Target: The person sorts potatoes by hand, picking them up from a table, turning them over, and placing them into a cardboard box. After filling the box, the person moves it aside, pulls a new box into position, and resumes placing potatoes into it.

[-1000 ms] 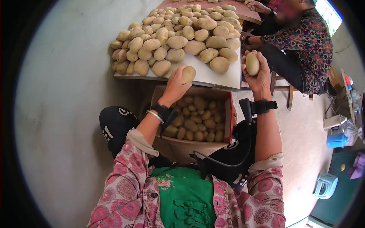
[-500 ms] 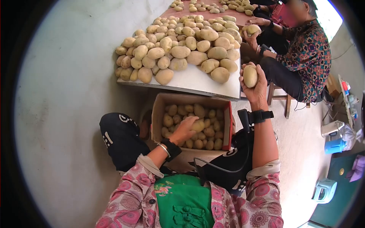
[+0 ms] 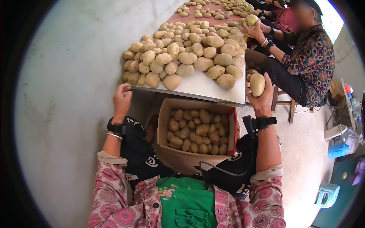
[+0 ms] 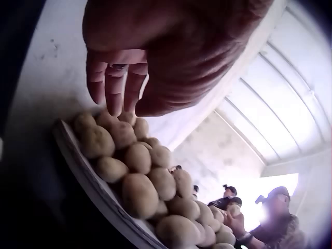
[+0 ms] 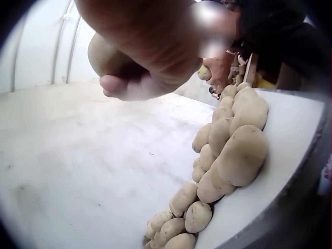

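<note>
Smooth tan potato (image 3: 257,84), oval, rests in the right hand (image 3: 260,91).

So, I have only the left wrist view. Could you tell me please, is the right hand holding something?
Observer: Yes, the right hand holds a potato, with its fingers curled around it.
Operator: Thank you. And what is in front of the person, below the table edge?
Observer: An open cardboard box with many potatoes in it.
Operator: Is there any plastic stool in the room?
Observer: Yes, a light blue one, on the floor at the far right of the head view.
</note>
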Available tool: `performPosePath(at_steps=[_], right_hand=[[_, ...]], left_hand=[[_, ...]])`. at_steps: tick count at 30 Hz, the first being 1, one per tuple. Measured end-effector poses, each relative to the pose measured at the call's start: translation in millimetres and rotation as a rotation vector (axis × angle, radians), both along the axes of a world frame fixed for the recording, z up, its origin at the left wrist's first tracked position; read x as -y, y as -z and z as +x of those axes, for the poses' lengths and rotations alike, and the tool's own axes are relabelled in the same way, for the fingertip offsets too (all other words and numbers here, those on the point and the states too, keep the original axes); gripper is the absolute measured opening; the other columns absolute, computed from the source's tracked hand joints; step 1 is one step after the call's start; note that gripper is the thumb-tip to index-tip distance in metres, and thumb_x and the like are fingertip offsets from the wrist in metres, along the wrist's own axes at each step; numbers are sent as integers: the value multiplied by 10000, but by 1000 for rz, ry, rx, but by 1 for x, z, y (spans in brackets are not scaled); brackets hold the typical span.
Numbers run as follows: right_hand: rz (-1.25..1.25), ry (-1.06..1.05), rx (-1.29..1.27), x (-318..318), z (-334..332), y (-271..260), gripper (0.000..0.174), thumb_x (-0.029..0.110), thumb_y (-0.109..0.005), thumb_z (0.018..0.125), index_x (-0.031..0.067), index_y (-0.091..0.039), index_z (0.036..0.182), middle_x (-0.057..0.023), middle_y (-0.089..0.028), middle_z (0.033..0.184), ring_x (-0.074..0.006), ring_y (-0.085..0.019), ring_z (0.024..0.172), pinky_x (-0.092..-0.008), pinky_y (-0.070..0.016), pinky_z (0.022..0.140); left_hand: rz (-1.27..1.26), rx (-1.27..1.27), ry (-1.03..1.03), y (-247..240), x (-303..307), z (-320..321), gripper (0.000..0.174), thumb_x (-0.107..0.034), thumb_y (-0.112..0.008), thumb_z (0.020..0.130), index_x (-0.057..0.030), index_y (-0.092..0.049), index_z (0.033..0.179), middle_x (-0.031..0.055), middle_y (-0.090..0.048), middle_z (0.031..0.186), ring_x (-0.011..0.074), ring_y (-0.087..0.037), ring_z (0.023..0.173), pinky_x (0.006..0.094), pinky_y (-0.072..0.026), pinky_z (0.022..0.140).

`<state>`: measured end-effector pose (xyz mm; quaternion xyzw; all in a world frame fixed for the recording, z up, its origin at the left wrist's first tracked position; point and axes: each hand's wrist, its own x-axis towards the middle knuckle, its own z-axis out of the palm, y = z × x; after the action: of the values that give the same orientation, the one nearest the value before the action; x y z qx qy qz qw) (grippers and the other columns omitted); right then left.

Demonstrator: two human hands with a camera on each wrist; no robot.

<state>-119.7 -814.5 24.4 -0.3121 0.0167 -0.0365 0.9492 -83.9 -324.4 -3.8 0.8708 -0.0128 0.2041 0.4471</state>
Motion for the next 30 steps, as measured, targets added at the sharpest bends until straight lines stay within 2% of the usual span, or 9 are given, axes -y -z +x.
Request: performPosePath(at_steps=[6, 10, 13, 15, 16, 19, 22, 28, 30], right_hand=[[-110, 22, -44, -10, 2, -6, 438, 415, -511, 882, 60, -509, 1139, -129, -609, 973, -230, -605, 739, -293, -486, 560], [-251, -21, -40, -10, 5, 4, 440, 385, -537, 881, 81, -493, 1197, -122, -592, 1046, -223, -601, 814, -289, -509, 629], [-413, -239, 55, -22, -3, 2, 497, 360, -587, 859, 47, -461, 1224, -136, -567, 1045, -209, -596, 823, -272, -513, 615], [-592, -398, 101, -37, -6, 1, 501, 330, -628, 833, 33, -476, 1208, -125, -578, 1025, -197, -613, 812, -261, -524, 601], [-651, -471, 68, -45, -10, 1, 492, 304, -654, 816, 26, -493, 1188, -119, -588, 1008, -194, -620, 812, -258, -529, 595], [-942, -575, 88, -67, -19, 5, 328, 213, -715, 764, 83, -609, 1046, -17, -613, 904, -76, -572, 802, -218, -477, 737], [-1106, -675, 177, -79, -26, 12, 298, 176, -737, 725, 68, -604, 969, 36, -560, 831, -71, -524, 773, -218, -448, 712], [-1513, -782, 249, -73, -33, 37, 311, 151, -716, 727, 9, -596, 976, -65, -590, 777, -93, -528, 745, -245, -455, 686], [-1411, -663, 219, -69, -25, 37, 288, 136, -702, 737, 7, -598, 972, -62, -599, 788, -93, -533, 747, -246, -457, 680]], left_hand=[[564, 193, -110, -7, -50, -9, 206, 27, -503, 766, -24, -588, 947, 125, -605, 832, 242, -594, 695, 340, -487, 680], [713, 152, -6, -3, -73, 2, 179, -14, -541, 771, -27, -590, 943, 114, -610, 845, 214, -603, 736, 329, -483, 694], [317, -97, -67, 13, -98, 8, 184, -86, -590, 803, -35, -577, 979, 72, -620, 890, 160, -607, 779, 303, -484, 690], [-502, -507, -92, 20, -120, 10, 245, -156, -603, 839, -51, -547, 1052, 30, -618, 936, 129, -604, 806, 270, -485, 676], [-611, -607, -69, 24, -135, 12, 286, -180, -587, 861, -62, -506, 1109, 21, -605, 972, 128, -599, 828, 250, -486, 677], [-703, -627, -53, 23, -139, 8, 289, -185, -587, 861, -76, -499, 1114, 33, -597, 992, 134, -596, 841, 252, -491, 676], [-688, -679, 11, 31, -157, 10, 290, -191, -587, 862, -86, -494, 1115, 38, -588, 1006, 134, -595, 854, 257, -497, 679], [-683, -684, -37, 20, -144, 1, 268, -183, -580, 863, -95, -497, 1102, 31, -595, 966, 131, -598, 839, 257, -501, 674], [-668, -696, -39, 18, -146, 3, 264, -183, -577, 864, -95, -498, 1100, 27, -597, 956, 128, -598, 831, 254, -499, 671]])
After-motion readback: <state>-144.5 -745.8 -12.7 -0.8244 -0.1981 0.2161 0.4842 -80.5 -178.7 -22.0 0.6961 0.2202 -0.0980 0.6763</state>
